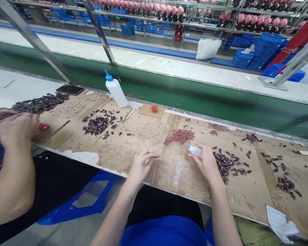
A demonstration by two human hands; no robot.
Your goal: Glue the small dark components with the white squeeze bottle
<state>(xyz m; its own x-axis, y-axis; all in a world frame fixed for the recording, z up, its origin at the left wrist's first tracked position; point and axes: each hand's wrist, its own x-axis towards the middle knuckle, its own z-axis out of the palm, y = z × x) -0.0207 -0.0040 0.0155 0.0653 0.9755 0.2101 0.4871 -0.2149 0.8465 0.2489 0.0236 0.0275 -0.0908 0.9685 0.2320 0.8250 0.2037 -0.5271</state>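
My left hand point(141, 164) rests on the cardboard-covered bench point(133, 143), fingers pinched together on something too small to make out. My right hand point(206, 162) is wrapped round a small white squeeze bottle point(194, 150) with a blue tip, its nozzle pointing left toward my left hand. Just right of my right hand lies a pile of small red-and-black parts point(227, 164). Another pile of red parts point(180, 136) lies beyond my hands.
A co-worker's hands point(14, 128) work at the left by a red piece point(43, 127). A tall white glue bottle point(116, 89), an orange cap point(154, 108), dark part piles point(96, 125) and a phone point(70, 90) sit farther back. A green conveyor point(195, 92) runs behind.
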